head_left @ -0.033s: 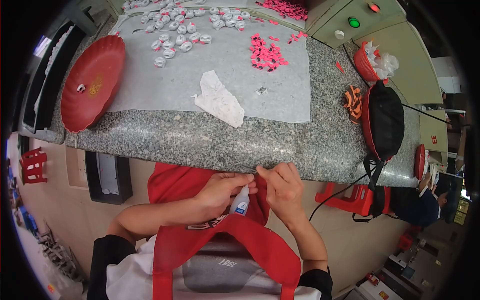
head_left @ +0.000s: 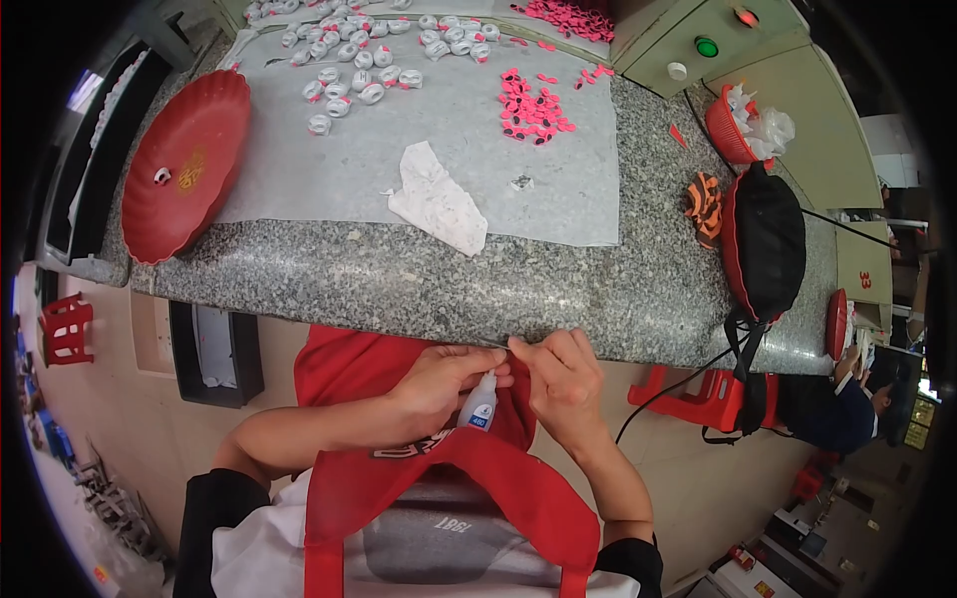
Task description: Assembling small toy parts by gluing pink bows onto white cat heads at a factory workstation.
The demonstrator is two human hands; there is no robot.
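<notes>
My left hand [head_left: 431,387] is closed just below the counter's front edge, its thumb and forefinger pinched together. Against its curled fingers stands a small translucent glue bottle [head_left: 479,407] with a narrow nozzle pointing up and a blue label. Close beside it, my right hand [head_left: 566,384] is also closed, thumb and forefinger meeting near the left fingertips. Whatever lies between the fingertips is too small to make out. On the grey sheet [head_left: 299,179] are several white rounded pieces with pink ends [head_left: 370,93], a cluster of pink-and-black pieces [head_left: 533,108] and a crumpled white paper [head_left: 437,199].
A red scalloped tray [head_left: 214,120] with one small piece stands on the left. At the right are a red basket [head_left: 728,125], an orange-black cloth [head_left: 704,207] and a black bag [head_left: 778,239]. A red stool [head_left: 698,399] and a black bin [head_left: 249,359] stand below the counter.
My right hand has shifted very slightly left and down, its fingertips nearer the left ones. My left hand and the glue bottle look almost unmoved.
</notes>
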